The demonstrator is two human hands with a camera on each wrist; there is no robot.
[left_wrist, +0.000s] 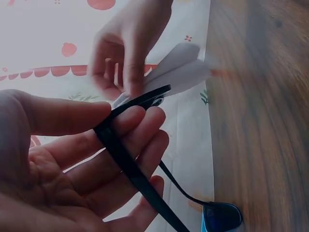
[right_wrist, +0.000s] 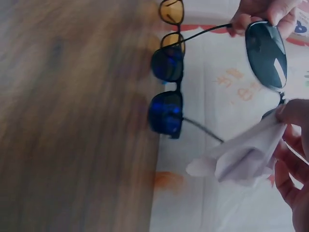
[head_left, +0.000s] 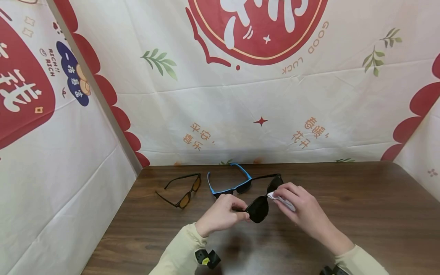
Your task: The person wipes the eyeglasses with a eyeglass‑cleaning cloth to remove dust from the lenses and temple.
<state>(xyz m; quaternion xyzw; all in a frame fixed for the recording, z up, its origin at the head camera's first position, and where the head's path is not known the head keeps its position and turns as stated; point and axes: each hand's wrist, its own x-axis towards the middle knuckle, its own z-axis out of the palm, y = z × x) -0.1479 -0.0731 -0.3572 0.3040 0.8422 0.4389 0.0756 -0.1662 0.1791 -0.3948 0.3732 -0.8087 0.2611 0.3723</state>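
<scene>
My left hand grips a pair of black sunglasses by one hinge corner, thumb on the frame edge and fingers behind the temple arm. They are held above the table, dark lenses tilted. My right hand pinches a thin white cloth against the sunglasses near the bridge and far lens. In the right wrist view the cloth and fingers cover most of that lens. Behind the left hand lie blue-framed sunglasses with dark lenses, partly hidden by it.
Black-framed glasses with amber lenses lie on the brown wooden table at the left, arms unfolded. A white printed cloth backdrop rises at the table's back edge, with similar side panels.
</scene>
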